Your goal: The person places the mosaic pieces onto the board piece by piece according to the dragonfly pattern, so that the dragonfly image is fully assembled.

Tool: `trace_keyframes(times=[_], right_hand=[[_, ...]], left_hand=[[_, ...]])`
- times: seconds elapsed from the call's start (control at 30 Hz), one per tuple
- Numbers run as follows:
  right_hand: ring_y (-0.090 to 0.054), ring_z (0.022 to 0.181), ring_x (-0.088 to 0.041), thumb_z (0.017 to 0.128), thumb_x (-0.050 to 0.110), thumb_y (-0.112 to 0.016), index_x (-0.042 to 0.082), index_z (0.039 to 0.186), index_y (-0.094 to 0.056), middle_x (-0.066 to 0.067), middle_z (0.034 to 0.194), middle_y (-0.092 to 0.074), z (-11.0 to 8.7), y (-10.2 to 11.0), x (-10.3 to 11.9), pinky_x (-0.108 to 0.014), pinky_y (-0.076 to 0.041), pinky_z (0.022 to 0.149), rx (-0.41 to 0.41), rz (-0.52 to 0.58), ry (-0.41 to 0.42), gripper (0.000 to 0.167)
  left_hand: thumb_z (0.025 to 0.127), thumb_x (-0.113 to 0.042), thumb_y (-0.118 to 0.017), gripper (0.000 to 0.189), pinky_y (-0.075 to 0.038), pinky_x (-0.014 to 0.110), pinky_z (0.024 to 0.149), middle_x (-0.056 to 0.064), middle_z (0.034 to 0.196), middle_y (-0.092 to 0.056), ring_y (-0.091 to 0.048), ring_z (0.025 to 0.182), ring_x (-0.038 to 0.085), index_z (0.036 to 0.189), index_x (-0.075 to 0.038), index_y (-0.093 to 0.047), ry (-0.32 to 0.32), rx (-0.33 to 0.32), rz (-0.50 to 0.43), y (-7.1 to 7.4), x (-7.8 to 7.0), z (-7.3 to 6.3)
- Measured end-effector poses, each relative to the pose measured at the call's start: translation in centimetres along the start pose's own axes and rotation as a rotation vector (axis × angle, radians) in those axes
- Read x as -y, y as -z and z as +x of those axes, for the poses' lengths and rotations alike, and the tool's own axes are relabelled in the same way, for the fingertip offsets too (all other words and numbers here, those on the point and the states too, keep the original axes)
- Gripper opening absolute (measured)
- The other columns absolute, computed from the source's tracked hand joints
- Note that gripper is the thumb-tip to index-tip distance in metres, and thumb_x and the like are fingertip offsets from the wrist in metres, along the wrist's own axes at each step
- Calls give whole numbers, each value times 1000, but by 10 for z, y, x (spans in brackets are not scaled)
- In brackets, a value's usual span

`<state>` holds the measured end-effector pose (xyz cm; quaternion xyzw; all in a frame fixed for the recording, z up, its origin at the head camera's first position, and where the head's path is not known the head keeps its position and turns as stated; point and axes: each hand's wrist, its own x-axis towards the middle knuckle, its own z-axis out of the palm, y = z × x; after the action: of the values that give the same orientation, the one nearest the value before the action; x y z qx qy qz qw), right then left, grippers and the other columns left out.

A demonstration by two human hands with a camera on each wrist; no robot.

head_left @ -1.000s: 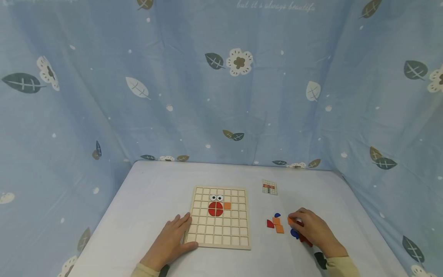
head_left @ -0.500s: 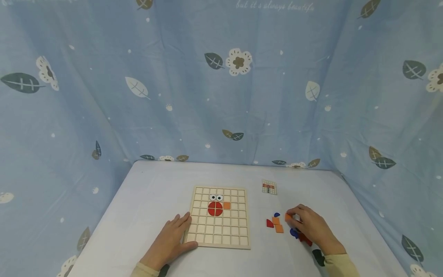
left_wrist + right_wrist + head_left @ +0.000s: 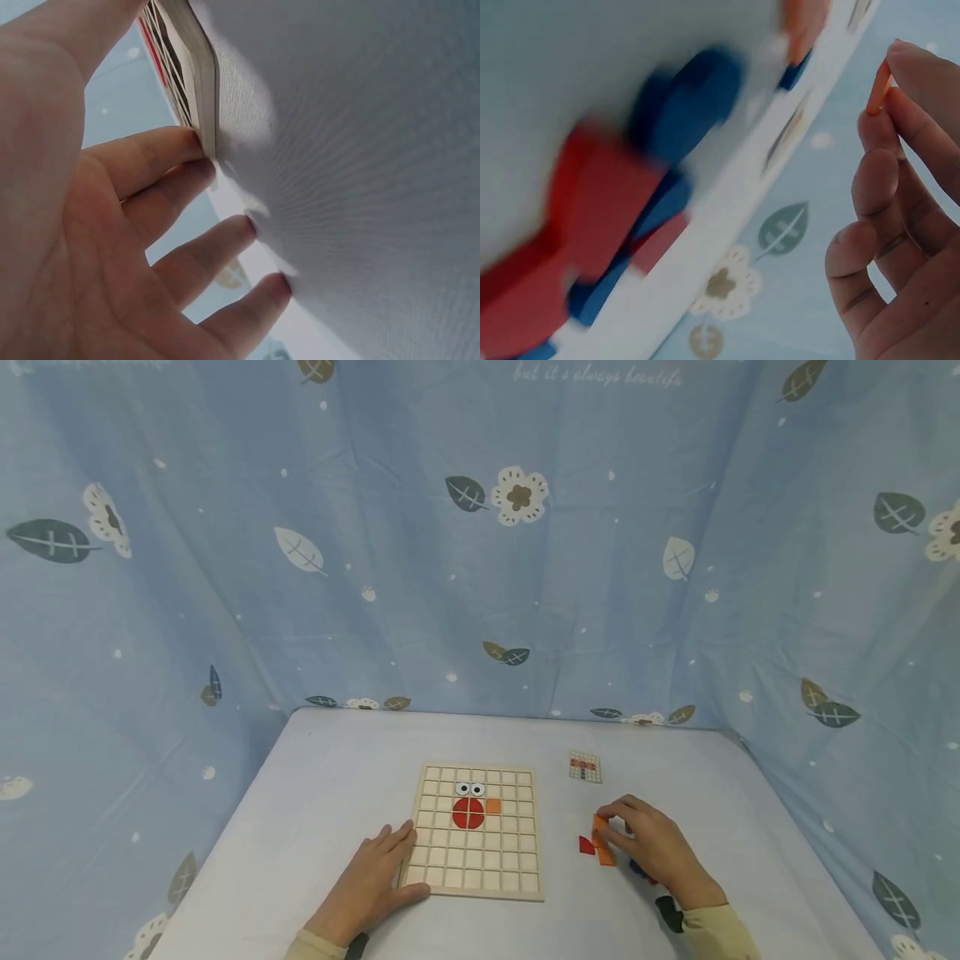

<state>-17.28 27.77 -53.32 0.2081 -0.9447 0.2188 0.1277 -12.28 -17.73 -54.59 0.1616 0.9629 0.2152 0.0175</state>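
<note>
The person's right hand (image 3: 656, 843) pinches a thin orange square tile (image 3: 880, 88) between thumb and index fingertip, with the tile seen edge-on in the right wrist view. That tile is over the loose pieces, between the wooden board's right edge and the desk's right edge. Under or just beside it lie a second orange square tile (image 3: 607, 857) and a red quarter-round piece (image 3: 586, 845). Closer to the right wrist is a cluster of red pieces (image 3: 604, 206) and blue rounded pieces (image 3: 705, 97), blurred in that view.

The left hand (image 3: 371, 877) is spread, fingertips against the left edge of the pale wooden grid board (image 3: 510, 862) and thumb at its near left corner. On the board, four red quarter pieces form a disc (image 3: 468, 813); two round eye tiles (image 3: 470, 789) sit just beyond it and an orange square (image 3: 492, 806) just to its right.

A small printed card (image 3: 585, 767) lies right of the board's far right corner, nearer the white desk's (image 3: 345, 752) far edge. Behind that edge hangs a blue curtain (image 3: 405, 577) patterned with leaves and flowers.
</note>
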Motion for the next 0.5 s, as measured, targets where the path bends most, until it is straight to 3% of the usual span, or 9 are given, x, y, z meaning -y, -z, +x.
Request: trace_keyframes(times=[0.2,0.33,0.5], right_hand=[[-61,73,-3,82,24,-87,25,107,-74,13,102,-65,10,-10,20,-22,-53,61,-34,1,136,28],[-53,65,2,78,19,-90,22,104,-75,10,97,-65,19,-20,31,-17,-48,55,-79,-14,253,30],[-56,70,-4,79,25,-89,22,102,-75,10,96,-66,25,-32,48,-21,-51,59,-69,-31,293,27]], left_hand=[[81,-58,-77,90,-34,65,111,13,155,-46,-40,141,45,146,0,-52,10,9,6,1,-2,0],[81,-58,-77,90,-34,65,112,13,155,-46,-40,141,44,146,0,-52,12,13,8,2,-3,0],[81,-59,-77,91,-34,64,112,12,155,-46,-39,142,44,146,-1,-53,15,19,6,1,-3,0]])
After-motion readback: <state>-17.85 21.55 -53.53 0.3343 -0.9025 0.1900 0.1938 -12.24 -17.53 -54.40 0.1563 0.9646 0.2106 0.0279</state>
